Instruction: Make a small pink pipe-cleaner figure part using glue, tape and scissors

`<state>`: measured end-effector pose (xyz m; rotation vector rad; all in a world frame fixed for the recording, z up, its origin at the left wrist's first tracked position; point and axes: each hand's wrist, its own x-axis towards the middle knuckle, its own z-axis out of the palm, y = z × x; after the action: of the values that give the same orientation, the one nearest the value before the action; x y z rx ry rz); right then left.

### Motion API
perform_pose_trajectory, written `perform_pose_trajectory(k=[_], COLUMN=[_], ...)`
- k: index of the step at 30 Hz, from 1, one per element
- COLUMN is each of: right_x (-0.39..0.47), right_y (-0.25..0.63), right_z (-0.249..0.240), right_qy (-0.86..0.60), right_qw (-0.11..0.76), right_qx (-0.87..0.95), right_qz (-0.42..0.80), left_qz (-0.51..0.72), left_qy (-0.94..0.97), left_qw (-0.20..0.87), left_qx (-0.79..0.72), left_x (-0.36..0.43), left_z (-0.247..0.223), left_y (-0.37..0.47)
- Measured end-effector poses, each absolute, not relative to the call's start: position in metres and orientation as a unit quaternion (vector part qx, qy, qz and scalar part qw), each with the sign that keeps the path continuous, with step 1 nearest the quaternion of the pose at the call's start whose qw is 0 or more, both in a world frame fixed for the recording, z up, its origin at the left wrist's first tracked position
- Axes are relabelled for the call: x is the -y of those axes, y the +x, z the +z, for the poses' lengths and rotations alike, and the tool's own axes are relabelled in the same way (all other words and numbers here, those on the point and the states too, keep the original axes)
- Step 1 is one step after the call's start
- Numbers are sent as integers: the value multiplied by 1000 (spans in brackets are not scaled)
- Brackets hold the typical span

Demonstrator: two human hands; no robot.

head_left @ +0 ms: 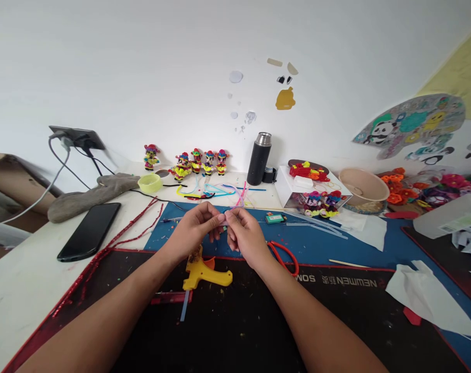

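Note:
My left hand point(200, 224) and my right hand point(245, 233) meet above the blue mat, thumbs and fingertips pinched together. Between the fingertips is something small, mostly hidden, that I cannot make out. Just below my left hand lies a yellow hot glue gun point(206, 274) with a clear glue stick point(185, 306) sticking out of its rear. Red-handled scissors or pliers point(285, 259) lie beside my right wrist, their working end hidden. Beyond my hands are loose pipe cleaners point(223, 192) in blue, yellow, black and pink.
Several small colourful dolls point(196, 161) stand along the wall. A black thermos point(259, 159) stands beside a white box point(285, 192). At left are a phone point(89, 231), red tinsel stems point(115, 242) and a yellow-green tape roll point(150, 183). Paper scraps point(425, 295) and a beige bowl point(365, 187) are at right.

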<state>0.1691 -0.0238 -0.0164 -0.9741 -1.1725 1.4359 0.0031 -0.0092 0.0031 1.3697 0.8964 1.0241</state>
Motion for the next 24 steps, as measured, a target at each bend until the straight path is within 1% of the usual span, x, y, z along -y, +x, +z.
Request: perform_pose_trajectory(k=[6, 15, 18, 24], right_x=[26, 24, 25, 26], right_y=[167, 170, 170, 170], right_z=[-16, -13, -13, -11], right_qy=[-408, -414, -414, -403], right_qw=[488, 496, 494, 488], right_qx=[520, 517, 519, 519], right_qz=[570, 561, 561, 574], left_qz=[433, 442, 441, 477], left_qy=[550, 596, 597, 562], left_qw=[591, 572, 570, 563], left_qx=[-401, -351, -354, -373], left_x=[7, 9, 9, 7], left_z=[1, 3, 4, 3], left_y=[1, 2, 1, 0])
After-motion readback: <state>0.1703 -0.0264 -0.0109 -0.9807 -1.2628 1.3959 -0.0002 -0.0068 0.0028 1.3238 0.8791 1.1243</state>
